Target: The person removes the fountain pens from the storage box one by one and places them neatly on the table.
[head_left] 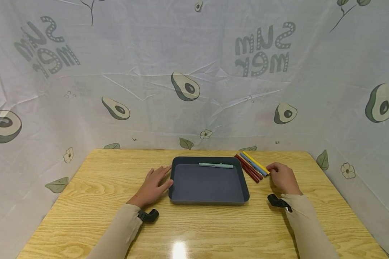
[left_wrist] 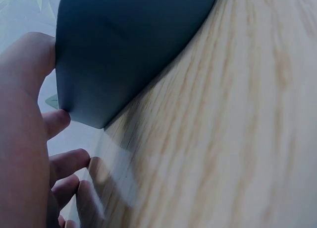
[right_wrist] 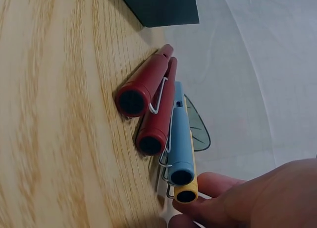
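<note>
A dark grey tray lies on the table, with a pale teal pen inside along its far side. My left hand is at the tray's left edge, fingers spread and loosely bent; thumb and a fingertip touch the wall in the left wrist view. Right of the tray, two dark red pens, a light blue pen and a yellow pen lie side by side at a slant. My right hand pinches the near end of the yellow pen, the outermost one, between thumb and finger.
The wooden table reaches back to a pale hanging cloth printed with avocados and leaves. A black band sits on the left wrist, another black band on the right. Light glares on the tabletop near the front.
</note>
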`<state>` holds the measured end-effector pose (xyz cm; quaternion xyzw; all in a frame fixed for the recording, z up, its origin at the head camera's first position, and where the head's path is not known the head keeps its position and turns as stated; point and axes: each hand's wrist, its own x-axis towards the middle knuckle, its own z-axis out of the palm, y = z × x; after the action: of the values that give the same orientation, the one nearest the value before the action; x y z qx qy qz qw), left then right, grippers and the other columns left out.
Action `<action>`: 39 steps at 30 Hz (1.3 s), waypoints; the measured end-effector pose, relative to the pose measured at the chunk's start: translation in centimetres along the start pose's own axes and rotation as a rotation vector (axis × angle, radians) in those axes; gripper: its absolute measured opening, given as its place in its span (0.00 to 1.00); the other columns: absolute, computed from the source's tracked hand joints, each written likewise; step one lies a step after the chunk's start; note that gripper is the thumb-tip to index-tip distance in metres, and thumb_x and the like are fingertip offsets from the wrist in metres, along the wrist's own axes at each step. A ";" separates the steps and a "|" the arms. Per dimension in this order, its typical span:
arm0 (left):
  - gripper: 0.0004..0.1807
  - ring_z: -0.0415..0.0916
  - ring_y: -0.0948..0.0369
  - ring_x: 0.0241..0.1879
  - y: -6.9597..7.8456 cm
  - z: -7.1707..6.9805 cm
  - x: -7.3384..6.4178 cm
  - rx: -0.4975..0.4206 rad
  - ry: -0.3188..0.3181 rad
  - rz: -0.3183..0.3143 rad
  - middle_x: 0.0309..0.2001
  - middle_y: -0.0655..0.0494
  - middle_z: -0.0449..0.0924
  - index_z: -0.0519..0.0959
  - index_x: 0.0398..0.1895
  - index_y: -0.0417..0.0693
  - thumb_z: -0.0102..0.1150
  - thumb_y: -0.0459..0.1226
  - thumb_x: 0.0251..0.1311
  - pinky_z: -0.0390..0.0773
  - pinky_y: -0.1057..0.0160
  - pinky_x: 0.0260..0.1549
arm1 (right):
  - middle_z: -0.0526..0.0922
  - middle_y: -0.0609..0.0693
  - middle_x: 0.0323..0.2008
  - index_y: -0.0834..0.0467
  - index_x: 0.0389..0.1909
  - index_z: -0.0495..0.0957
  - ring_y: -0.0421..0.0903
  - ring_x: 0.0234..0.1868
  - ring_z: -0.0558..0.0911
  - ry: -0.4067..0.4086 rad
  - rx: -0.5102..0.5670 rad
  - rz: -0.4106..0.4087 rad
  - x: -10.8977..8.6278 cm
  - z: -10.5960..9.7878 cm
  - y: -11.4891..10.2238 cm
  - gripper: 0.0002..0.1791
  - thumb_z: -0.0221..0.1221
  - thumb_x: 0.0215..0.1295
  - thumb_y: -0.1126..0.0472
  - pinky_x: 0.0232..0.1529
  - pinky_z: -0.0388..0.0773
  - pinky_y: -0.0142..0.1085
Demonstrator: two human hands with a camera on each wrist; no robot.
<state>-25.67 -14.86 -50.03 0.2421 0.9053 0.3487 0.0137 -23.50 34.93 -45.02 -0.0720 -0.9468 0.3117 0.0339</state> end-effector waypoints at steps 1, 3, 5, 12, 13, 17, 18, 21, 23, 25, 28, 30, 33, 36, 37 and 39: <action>0.37 0.50 0.45 0.81 0.0 0.0 0.0 -0.002 0.000 0.000 0.79 0.49 0.61 0.58 0.83 0.57 0.52 0.56 0.76 0.34 0.40 0.79 | 0.83 0.70 0.52 0.70 0.54 0.81 0.57 0.40 0.80 0.005 -0.001 -0.005 0.0 0.0 0.0 0.16 0.47 0.80 0.69 0.31 0.72 0.38; 0.37 0.50 0.44 0.81 0.0 -0.1 0.0 -0.002 -0.001 0.000 0.79 0.49 0.61 0.58 0.83 0.57 0.52 0.56 0.76 0.34 0.40 0.79 | 0.83 0.69 0.52 0.69 0.54 0.81 0.58 0.42 0.81 0.015 0.001 -0.009 0.0 -0.2 0.0 0.16 0.47 0.80 0.68 0.32 0.74 0.39; 0.37 0.50 0.45 0.81 0.1 -0.1 0.0 0.000 -0.003 0.000 0.79 0.49 0.60 0.58 0.83 0.57 0.52 0.57 0.76 0.34 0.40 0.79 | 0.83 0.69 0.52 0.69 0.54 0.81 0.60 0.45 0.82 0.027 0.000 -0.016 0.1 -0.3 0.0 0.16 0.47 0.80 0.67 0.35 0.76 0.42; 0.37 0.49 0.45 0.81 0.1 -0.1 0.0 -0.006 -0.003 0.000 0.79 0.49 0.61 0.58 0.83 0.57 0.52 0.57 0.76 0.34 0.41 0.79 | 0.83 0.68 0.52 0.67 0.56 0.81 0.59 0.45 0.82 0.043 0.005 -0.029 0.1 -0.6 -0.3 0.16 0.49 0.80 0.64 0.38 0.78 0.46; 0.37 0.49 0.45 0.81 0.1 -0.1 0.0 -0.005 -0.003 -0.001 0.79 0.49 0.61 0.58 0.83 0.57 0.52 0.57 0.76 0.34 0.41 0.79 | 0.83 0.67 0.51 0.67 0.57 0.80 0.60 0.46 0.82 0.045 0.008 -0.031 0.1 -0.6 -0.4 0.16 0.50 0.80 0.63 0.39 0.79 0.47; 0.37 0.49 0.45 0.81 0.2 -0.1 0.0 -0.005 -0.002 -0.004 0.79 0.49 0.61 0.58 0.83 0.57 0.51 0.57 0.76 0.34 0.41 0.80 | 0.83 0.66 0.50 0.67 0.58 0.80 0.59 0.44 0.82 0.045 0.016 -0.036 0.2 -0.5 -0.4 0.17 0.50 0.80 0.62 0.39 0.81 0.48; 0.37 0.49 0.45 0.81 0.2 -0.1 0.0 -0.005 -0.002 -0.005 0.79 0.49 0.61 0.58 0.83 0.57 0.51 0.57 0.76 0.34 0.42 0.80 | 0.83 0.67 0.51 0.68 0.59 0.79 0.59 0.44 0.82 0.043 0.017 -0.035 0.2 -0.5 -0.3 0.17 0.50 0.80 0.62 0.39 0.80 0.48; 0.37 0.49 0.44 0.81 0.3 -0.1 0.0 -0.011 -0.004 -0.003 0.79 0.48 0.61 0.58 0.83 0.56 0.52 0.57 0.76 0.34 0.41 0.79 | 0.81 0.68 0.53 0.69 0.60 0.78 0.61 0.46 0.81 0.040 0.019 -0.032 0.2 -0.5 -0.1 0.18 0.47 0.80 0.64 0.41 0.79 0.49; 0.37 0.49 0.44 0.81 0.3 -0.1 0.0 -0.013 -0.003 -0.001 0.79 0.47 0.61 0.59 0.83 0.55 0.52 0.56 0.76 0.34 0.41 0.79 | 0.80 0.69 0.55 0.69 0.61 0.77 0.62 0.48 0.80 0.042 0.021 -0.026 0.2 -0.6 0.1 0.19 0.46 0.79 0.65 0.42 0.79 0.50; 0.37 0.49 0.43 0.80 0.3 -0.1 -0.1 -0.014 -0.003 0.002 0.79 0.46 0.61 0.59 0.83 0.54 0.52 0.56 0.76 0.34 0.40 0.79 | 0.80 0.70 0.55 0.69 0.61 0.77 0.62 0.49 0.80 0.047 0.023 -0.021 0.2 -0.7 0.0 0.19 0.45 0.79 0.66 0.43 0.78 0.51; 0.37 0.49 0.45 0.81 0.2 -0.1 -0.2 -0.006 -0.003 -0.008 0.79 0.47 0.61 0.58 0.83 0.56 0.51 0.57 0.77 0.33 0.42 0.80 | 0.80 0.70 0.55 0.69 0.62 0.77 0.63 0.50 0.80 0.049 0.039 -0.021 0.0 -0.8 -0.4 0.20 0.46 0.79 0.64 0.43 0.80 0.52; 0.37 0.48 0.45 0.81 0.2 -0.1 -0.3 -0.003 -0.003 -0.015 0.79 0.48 0.60 0.57 0.83 0.57 0.51 0.57 0.77 0.33 0.42 0.80 | 0.80 0.69 0.56 0.68 0.62 0.77 0.63 0.50 0.81 0.044 0.049 -0.028 -0.1 -0.8 -0.9 0.20 0.48 0.79 0.62 0.44 0.81 0.52; 0.37 0.48 0.46 0.81 0.1 0.0 -0.4 0.000 0.000 -0.018 0.79 0.49 0.60 0.57 0.83 0.58 0.51 0.57 0.77 0.32 0.43 0.80 | 0.80 0.69 0.56 0.68 0.64 0.76 0.64 0.51 0.81 0.036 0.061 -0.044 -0.3 -0.7 -1.6 0.21 0.49 0.80 0.60 0.44 0.82 0.54; 0.37 0.48 0.46 0.81 -0.1 0.1 -0.4 -0.005 0.005 -0.006 0.79 0.49 0.60 0.57 0.83 0.58 0.51 0.58 0.76 0.33 0.42 0.80 | 0.81 0.68 0.56 0.67 0.64 0.76 0.64 0.52 0.81 0.042 0.057 -0.069 -0.5 -0.5 -2.0 0.21 0.51 0.80 0.59 0.45 0.82 0.55; 0.38 0.49 0.45 0.81 -0.1 0.2 -0.3 -0.002 0.006 -0.001 0.79 0.49 0.60 0.58 0.83 0.58 0.50 0.58 0.76 0.33 0.42 0.80 | 0.81 0.68 0.56 0.67 0.63 0.77 0.64 0.52 0.81 0.046 0.054 -0.077 -0.5 -0.5 -2.1 0.20 0.51 0.80 0.59 0.45 0.82 0.55; 0.38 0.49 0.46 0.81 -0.2 0.4 -0.2 0.001 0.008 0.005 0.79 0.50 0.60 0.58 0.83 0.58 0.50 0.58 0.76 0.33 0.42 0.80 | 0.82 0.67 0.55 0.67 0.63 0.78 0.63 0.52 0.82 0.054 0.047 -0.101 -0.6 -0.4 -2.3 0.20 0.53 0.80 0.59 0.46 0.83 0.55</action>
<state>-25.48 -14.87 -50.48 0.2428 0.9050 0.3492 0.0092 -23.09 33.26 -43.34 -0.0316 -0.9404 0.3297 0.0770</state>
